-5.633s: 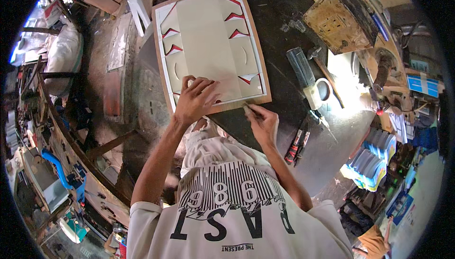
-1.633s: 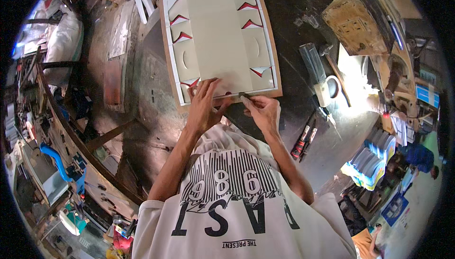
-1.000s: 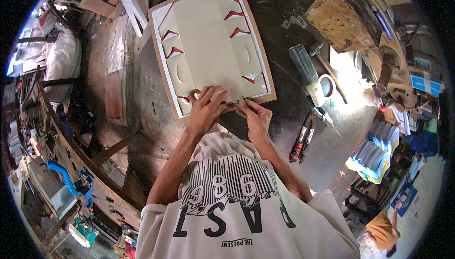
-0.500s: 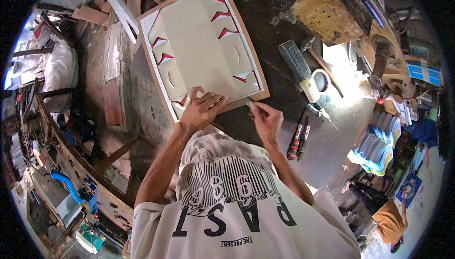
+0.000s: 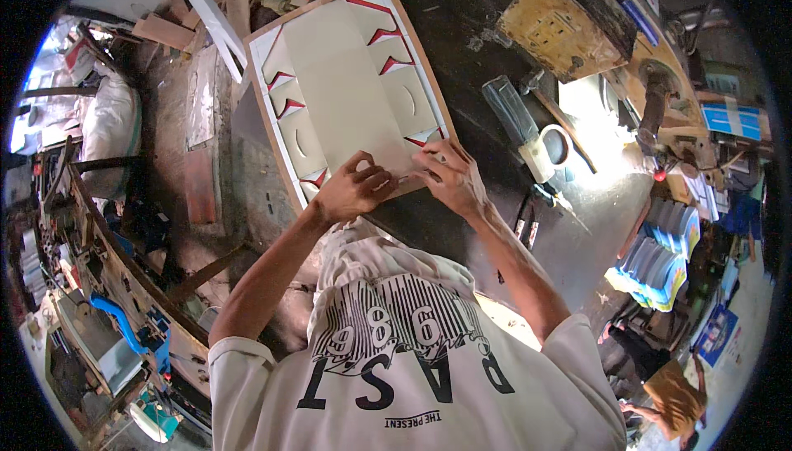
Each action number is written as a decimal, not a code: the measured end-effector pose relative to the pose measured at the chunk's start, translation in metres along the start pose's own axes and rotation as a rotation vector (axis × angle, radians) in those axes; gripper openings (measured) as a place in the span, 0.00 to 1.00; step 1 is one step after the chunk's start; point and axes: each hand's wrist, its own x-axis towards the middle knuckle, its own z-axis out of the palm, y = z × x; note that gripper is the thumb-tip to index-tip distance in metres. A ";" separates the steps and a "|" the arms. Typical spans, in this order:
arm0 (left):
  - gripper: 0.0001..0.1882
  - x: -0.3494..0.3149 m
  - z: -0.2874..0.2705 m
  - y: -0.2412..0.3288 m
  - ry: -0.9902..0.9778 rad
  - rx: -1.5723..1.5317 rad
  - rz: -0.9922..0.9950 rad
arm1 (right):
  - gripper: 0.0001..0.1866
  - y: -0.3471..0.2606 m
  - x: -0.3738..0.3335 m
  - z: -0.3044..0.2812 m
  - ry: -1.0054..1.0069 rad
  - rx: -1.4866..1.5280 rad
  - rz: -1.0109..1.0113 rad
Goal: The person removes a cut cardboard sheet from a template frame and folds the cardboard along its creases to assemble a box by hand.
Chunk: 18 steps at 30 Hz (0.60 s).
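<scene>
A pale cut card sheet with red-edged notches and small curved slits lies on a brown board, with white and red showing beneath its cut edges. My left hand is closed, fingers curled at the sheet's near edge. Close beside it, my right hand bends over the near right corner, fingers pinched together. Whatever sits between the fingers of either hand is too small or hidden to make out.
On the dark table to the right are a roll of tape, a clear-and-white tool and a hammer. A stained wooden box stands beyond. Blue-and-grey stacked packs and another person appear at right.
My right hand has moved up and left from the board's near edge onto the sheet's corner. My left fingers have curled in from lying flat. The board sits slightly lower in view.
</scene>
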 end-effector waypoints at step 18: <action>0.25 0.006 0.044 0.015 0.073 0.010 -0.124 | 0.15 0.019 -0.017 0.018 0.023 -0.292 -0.363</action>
